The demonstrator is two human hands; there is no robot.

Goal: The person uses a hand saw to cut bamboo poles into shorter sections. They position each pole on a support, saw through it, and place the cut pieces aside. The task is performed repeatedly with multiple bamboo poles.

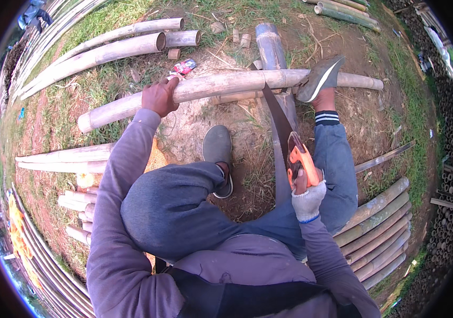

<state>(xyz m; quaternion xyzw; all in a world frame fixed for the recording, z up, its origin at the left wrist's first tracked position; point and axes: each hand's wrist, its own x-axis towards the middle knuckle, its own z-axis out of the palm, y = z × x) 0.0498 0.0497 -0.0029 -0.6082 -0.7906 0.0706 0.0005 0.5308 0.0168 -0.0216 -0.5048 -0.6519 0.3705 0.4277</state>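
A thick bamboo pole [216, 87] lies crosswise in front of me, resting on another bamboo log [271, 45] that runs away from me. My left hand [160, 97], bare, is wrapped over the pole left of its middle. In a pale fingerless-looking glove, my right hand [309, 193] grips the orange handle of a handsaw [279, 116]. The blade's far end meets the pole at a dark line near the crossing; how deep it sits I cannot tell. My right shoe [319, 79] presses on the pole just right of the blade.
My left shoe [217, 143] stands on sawdust-strewn ground. Long bamboo poles [131, 45] lie at the far left, with several cut lengths [377, 228] at the near right. A red packet [184, 66] and short offcuts [245, 41] lie beyond the pole. Stacked bamboo [451, 228] lines the right edge.
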